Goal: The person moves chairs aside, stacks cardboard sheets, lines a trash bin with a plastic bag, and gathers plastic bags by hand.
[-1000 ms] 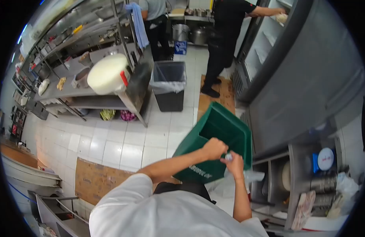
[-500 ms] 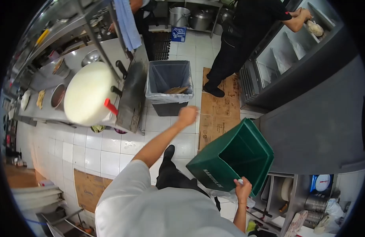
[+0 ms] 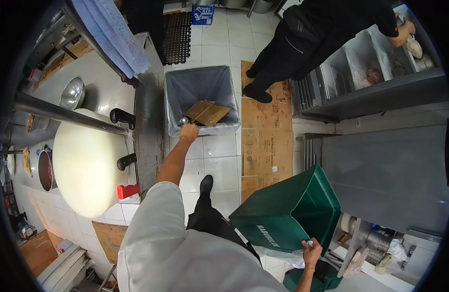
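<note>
My left hand [image 3: 189,132] is closed at the near rim of a grey trash bin [image 3: 233,92] lined with clear plastic. A small shiny item [image 3: 184,120] shows just beyond the knuckles; whether the hand touches it is unclear. Torn cardboard [image 3: 205,113] lies inside this bin. With my right hand [image 3: 311,254] I grip the rim of a tilted green bin [image 3: 263,209], its opening facing right. Something small and white [image 3: 309,242] shows at those fingers. Clear plastic [image 3: 283,254] hangs beneath the green bin, and another green container [image 3: 326,277] sits below it.
At the left, a steel counter carries a large round white board [image 3: 90,165], with black handles [image 3: 123,118] and a red handle [image 3: 128,191] at its edge. A co-worker [image 3: 307,44] stands on flattened cardboard [image 3: 267,151] by an opened chest with compartments [image 3: 363,63]. A grey cabinet [image 3: 385,170] flanks the right.
My left hand has moved from right of the grey bin's front to its near rim. The view has shifted forward. My right hand still holds the green bin, which stays tilted.
</note>
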A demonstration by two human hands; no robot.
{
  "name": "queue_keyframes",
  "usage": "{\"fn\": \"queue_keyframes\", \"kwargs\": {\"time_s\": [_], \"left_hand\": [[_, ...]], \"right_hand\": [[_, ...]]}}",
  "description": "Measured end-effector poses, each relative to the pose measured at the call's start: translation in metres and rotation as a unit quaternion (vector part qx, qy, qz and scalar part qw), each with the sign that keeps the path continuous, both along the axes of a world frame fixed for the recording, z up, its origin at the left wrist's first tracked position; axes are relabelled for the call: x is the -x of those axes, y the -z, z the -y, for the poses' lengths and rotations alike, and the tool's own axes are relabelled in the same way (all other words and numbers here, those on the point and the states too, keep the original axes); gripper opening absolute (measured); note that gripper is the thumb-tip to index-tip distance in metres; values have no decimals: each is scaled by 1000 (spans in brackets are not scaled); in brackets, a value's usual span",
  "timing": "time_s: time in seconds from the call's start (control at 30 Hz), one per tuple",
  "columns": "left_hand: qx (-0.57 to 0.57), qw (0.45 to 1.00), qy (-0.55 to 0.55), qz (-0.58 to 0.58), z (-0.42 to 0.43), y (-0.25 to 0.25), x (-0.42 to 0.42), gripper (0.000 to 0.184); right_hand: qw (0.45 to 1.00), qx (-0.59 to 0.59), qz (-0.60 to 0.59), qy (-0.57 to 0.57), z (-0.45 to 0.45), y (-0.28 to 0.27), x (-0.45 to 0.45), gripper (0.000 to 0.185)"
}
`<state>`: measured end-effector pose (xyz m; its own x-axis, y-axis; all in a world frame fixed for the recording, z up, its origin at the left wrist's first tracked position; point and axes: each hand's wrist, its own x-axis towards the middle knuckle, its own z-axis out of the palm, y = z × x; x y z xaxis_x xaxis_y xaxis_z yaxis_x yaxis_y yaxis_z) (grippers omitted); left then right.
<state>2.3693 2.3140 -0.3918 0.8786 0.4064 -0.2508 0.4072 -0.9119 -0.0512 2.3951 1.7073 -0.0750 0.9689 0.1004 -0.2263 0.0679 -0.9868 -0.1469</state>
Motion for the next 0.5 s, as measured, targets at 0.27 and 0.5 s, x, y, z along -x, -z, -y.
{"fn": "queue_keyframes", "kwargs": {"time_s": [0.27, 0.5], "left_hand": [[22, 996, 78, 39, 24, -6, 46, 17], [42, 997, -18, -63, 87, -20, 94, 16]], "right_hand": [[999, -35, -25, 32, 3, 19, 27, 33], [996, -67, -31, 48, -13, 31, 42, 33]]}}
